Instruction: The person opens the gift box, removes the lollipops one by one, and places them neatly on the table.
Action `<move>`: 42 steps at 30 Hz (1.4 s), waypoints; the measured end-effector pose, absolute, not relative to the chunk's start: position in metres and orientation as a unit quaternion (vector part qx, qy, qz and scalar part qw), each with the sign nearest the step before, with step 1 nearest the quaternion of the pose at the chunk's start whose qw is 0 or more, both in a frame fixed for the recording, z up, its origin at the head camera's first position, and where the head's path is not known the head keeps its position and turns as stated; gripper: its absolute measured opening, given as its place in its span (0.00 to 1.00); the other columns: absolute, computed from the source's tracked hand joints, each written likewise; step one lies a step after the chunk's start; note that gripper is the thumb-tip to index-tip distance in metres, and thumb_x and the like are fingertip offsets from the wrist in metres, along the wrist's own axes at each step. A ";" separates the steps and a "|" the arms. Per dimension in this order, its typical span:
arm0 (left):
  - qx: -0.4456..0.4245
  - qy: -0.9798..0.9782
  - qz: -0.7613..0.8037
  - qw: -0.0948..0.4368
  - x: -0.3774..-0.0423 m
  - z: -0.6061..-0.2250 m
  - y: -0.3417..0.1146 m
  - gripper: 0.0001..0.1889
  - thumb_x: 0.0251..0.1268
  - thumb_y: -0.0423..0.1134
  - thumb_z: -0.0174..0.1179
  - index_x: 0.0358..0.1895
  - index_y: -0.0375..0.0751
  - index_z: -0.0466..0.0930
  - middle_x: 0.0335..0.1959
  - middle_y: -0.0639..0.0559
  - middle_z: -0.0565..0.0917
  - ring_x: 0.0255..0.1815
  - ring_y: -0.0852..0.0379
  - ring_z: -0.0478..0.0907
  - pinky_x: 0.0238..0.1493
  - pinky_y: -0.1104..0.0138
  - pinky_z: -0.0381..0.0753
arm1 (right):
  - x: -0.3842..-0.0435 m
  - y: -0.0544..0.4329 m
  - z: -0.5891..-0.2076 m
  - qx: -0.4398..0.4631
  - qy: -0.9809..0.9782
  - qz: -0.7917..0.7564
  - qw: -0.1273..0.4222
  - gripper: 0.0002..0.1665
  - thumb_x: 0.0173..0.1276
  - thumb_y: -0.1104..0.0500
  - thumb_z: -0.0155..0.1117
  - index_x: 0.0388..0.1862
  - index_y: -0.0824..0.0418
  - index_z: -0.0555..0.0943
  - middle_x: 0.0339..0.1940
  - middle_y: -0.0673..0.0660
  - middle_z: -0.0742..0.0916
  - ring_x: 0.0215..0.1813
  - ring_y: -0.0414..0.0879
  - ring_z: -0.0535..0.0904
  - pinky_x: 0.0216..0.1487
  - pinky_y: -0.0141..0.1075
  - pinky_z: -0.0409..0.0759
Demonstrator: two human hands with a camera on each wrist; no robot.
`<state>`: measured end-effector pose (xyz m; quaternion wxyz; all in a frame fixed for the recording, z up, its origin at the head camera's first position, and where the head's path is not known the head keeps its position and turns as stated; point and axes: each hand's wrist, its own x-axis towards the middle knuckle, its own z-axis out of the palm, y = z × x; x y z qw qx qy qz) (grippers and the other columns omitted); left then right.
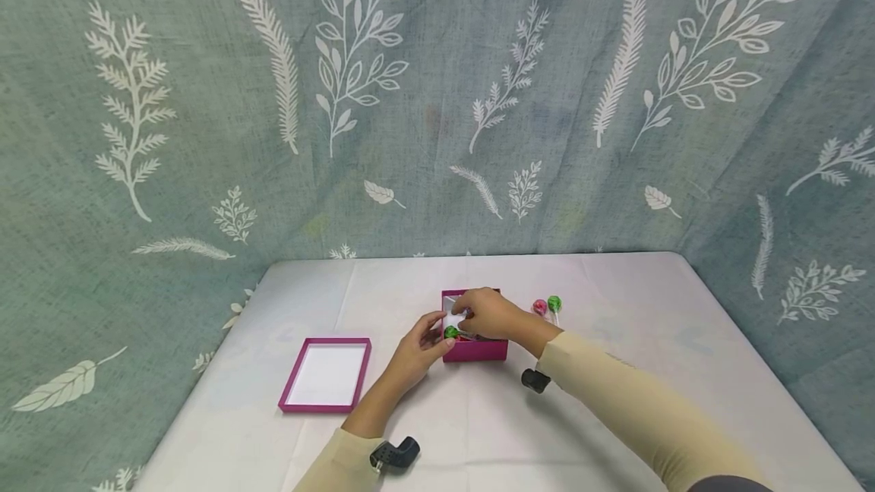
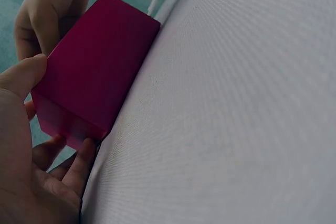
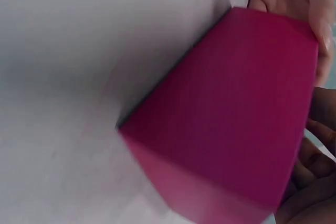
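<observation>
A magenta box [image 1: 475,351] stands uncovered on the table, its front wall facing me. My left hand [image 1: 415,348] grips the box's left side, thumb at the near rim and fingers along the side wall, as the left wrist view shows. A green lollipop [image 1: 451,332] lies inside by the left thumb. Over the box opening, my right hand [image 1: 488,313] reaches in with bent fingers. Whether it pinches anything is hard to make out. In the right wrist view the box wall [image 3: 231,108] covers most of those fingers. Other box contents are mostly hidden.
Left of the box lies a magenta-rimmed lid [image 1: 324,374], white inside facing up. A pink lollipop [image 1: 540,307] and another green lollipop [image 1: 554,304] rest on the white tabletop [image 1: 615,302] to the right. Behind hangs a leaf-patterned curtain [image 1: 424,196].
</observation>
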<state>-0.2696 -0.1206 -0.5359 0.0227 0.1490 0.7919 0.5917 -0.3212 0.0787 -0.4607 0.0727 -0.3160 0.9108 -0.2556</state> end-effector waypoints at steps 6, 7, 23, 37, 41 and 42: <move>0.166 0.780 0.603 0.038 -0.256 -0.509 -0.120 0.31 0.65 0.40 0.65 0.70 0.39 0.65 0.70 0.33 0.65 0.68 0.36 0.65 0.66 0.51 0.68 | -0.326 0.066 -0.472 -0.332 0.915 -0.212 0.083 0.15 0.64 0.58 0.69 0.50 0.60 0.85 0.46 0.51 0.87 0.46 0.44 0.82 0.46 0.35 0.82; 0.168 0.779 0.603 0.039 -0.255 -0.508 -0.120 0.31 0.65 0.40 0.65 0.70 0.39 0.65 0.70 0.33 0.65 0.68 0.35 0.65 0.66 0.51 0.68 | -0.326 0.064 -0.474 -0.329 0.918 -0.202 0.087 0.15 0.65 0.57 0.69 0.50 0.59 0.85 0.46 0.50 0.87 0.46 0.44 0.82 0.47 0.36 0.82; 0.153 0.787 0.597 0.022 -0.274 -0.542 -0.122 0.30 0.63 0.47 0.66 0.67 0.53 0.68 0.70 0.40 0.66 0.67 0.42 0.68 0.64 0.56 0.71 | -0.331 0.051 -0.479 -0.280 0.938 -0.170 0.113 0.19 0.63 0.54 0.71 0.51 0.60 0.84 0.37 0.47 0.85 0.41 0.41 0.79 0.49 0.36 0.81; 0.149 0.797 0.585 0.021 -0.270 -0.538 -0.121 0.30 0.65 0.46 0.65 0.69 0.51 0.67 0.71 0.36 0.64 0.67 0.41 0.68 0.63 0.53 0.71 | -0.334 0.060 -0.463 -0.289 0.932 -0.207 0.064 0.10 0.64 0.58 0.69 0.44 0.55 0.85 0.36 0.46 0.85 0.39 0.40 0.78 0.41 0.35 0.80; 0.155 0.796 0.584 0.030 -0.262 -0.522 -0.120 0.31 0.66 0.43 0.64 0.70 0.43 0.65 0.70 0.32 0.63 0.67 0.38 0.67 0.63 0.52 0.71 | -0.335 0.065 -0.459 -0.272 0.932 -0.234 0.046 0.10 0.65 0.59 0.67 0.45 0.55 0.84 0.40 0.48 0.86 0.40 0.40 0.79 0.43 0.36 0.80; 0.156 0.797 0.582 0.031 -0.260 -0.518 -0.120 0.31 0.66 0.43 0.64 0.70 0.42 0.65 0.70 0.32 0.63 0.66 0.38 0.67 0.63 0.53 0.72 | -0.335 0.066 -0.459 -0.269 0.932 -0.240 0.044 0.10 0.65 0.59 0.67 0.46 0.55 0.84 0.40 0.48 0.86 0.40 0.40 0.79 0.44 0.37 0.80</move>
